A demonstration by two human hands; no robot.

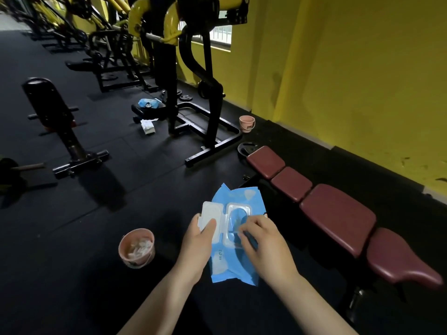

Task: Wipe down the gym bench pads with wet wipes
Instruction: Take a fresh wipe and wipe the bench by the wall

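A blue wet-wipe pack (238, 197) is held in front of me, its white flip lid (211, 212) swung open to the left. My left hand (197, 245) grips the pack's left side with the thumb over the lid. My right hand (262, 240) rests on the opening, its fingertips pinching at the seal or a wipe there; which one is unclear. The dark red gym bench (337, 217), made of several pads, stretches along the right by the wall.
A pink bucket (136, 247) with crumpled used wipes stands on the black floor at my left. A second pink bucket (246, 123) sits by the yellow wall. Another blue pack (148, 103), a white packet (148, 126), a black bench (50, 107) and yellow-black machines (191, 68) lie farther back.
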